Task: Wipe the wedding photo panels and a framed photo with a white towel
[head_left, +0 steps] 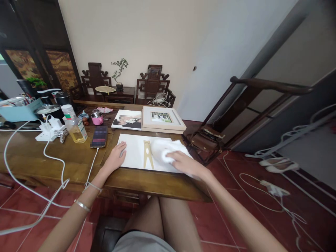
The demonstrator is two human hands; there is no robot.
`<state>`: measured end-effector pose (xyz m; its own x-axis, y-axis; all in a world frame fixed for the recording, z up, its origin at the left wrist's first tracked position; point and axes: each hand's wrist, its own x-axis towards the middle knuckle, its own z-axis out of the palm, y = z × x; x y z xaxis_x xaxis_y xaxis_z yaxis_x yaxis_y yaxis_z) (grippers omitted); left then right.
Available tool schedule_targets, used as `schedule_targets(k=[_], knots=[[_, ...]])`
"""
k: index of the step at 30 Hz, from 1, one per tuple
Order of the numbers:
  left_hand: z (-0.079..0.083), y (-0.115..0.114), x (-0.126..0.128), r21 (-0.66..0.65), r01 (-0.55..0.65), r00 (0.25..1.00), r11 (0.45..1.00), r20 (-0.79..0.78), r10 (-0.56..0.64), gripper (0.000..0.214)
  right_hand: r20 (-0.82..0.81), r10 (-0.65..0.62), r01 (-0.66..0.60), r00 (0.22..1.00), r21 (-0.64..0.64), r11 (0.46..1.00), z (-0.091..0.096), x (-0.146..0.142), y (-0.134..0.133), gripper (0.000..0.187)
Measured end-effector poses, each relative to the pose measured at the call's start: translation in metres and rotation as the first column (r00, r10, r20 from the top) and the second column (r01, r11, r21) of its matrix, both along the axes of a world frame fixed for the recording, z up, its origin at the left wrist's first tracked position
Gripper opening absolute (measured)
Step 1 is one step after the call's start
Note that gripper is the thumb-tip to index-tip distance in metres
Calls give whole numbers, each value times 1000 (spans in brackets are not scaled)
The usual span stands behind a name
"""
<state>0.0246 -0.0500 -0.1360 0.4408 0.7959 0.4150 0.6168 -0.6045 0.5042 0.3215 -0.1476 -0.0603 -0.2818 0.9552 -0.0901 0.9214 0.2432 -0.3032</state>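
Note:
A white panel [132, 152] lies on the wooden table close to its front edge. It carries a tan, long-legged animal figure [147, 154]; I cannot tell whether this is printed or a separate piece. My left hand [117, 155] rests on the panel's left edge, fingers stretched out and holding nothing. On the panel's right half, my right hand [183, 162] grips a bunched white cloth [172, 148], pressing it against the surface. The cloth covers much of that half, and the hand is slightly blurred.
Behind the panel lie a framed picture [164, 119] and a photo board [127, 119]. To the left are a phone [99, 136] on a cable, a bottle [75, 126], a pink cup [97, 118] and a power strip [49, 133]. A wooden chair [210, 136] stands at the right.

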Motion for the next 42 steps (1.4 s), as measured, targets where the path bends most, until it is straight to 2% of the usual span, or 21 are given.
schedule_targets(k=[4,7,10,12,15,18,20,23,29,32,35,39,42], knots=[[0,1,-1,3,1,1000,1000,17,-1,39,-15,-43,44,999,130,991,-10,-35,64,49],[1,1,-1,-6,-3,1000,1000,19,3,40,-12,-24,26,1000,180,983,-16,-62,80,46],[1,0,-1,-13,-3,1000,1000,18,3,41,51,75,-85,996,241,967,-22,-75,61,46],[1,0,0,-14,-1,1000,1000,19,1,41,85,152,-169,985,252,953,-23,-77,34,46],[1,-1,0,-15,3,1000,1000,18,-3,40,76,258,-268,963,204,941,-18,-75,-13,44],[2,-2,1,-23,7,1000,1000,26,-6,41,38,307,-309,951,150,939,-11,-74,-46,45],[2,-3,1,-25,2,1000,1000,24,-2,40,4,301,-298,954,143,944,-10,-72,-50,47],[2,-2,1,-27,-6,1000,1000,21,7,40,-27,248,-241,968,154,958,-12,-67,-22,49],[0,1,-1,-15,1,1000,1000,25,-1,40,32,-39,35,999,112,993,-10,-73,75,49],[0,2,-1,-8,-2,1000,1000,20,2,40,47,-87,80,995,135,988,-8,-88,90,47],[0,1,-1,-18,-6,1000,1000,15,6,42,78,-17,4,997,163,987,-12,-100,68,44],[0,-2,0,-35,-1,1000,999,8,1,45,93,168,-183,981,183,966,-14,-103,4,42],[0,-3,1,-40,-5,1000,999,-1,5,44,50,288,-292,956,115,949,-5,-97,-36,43]])
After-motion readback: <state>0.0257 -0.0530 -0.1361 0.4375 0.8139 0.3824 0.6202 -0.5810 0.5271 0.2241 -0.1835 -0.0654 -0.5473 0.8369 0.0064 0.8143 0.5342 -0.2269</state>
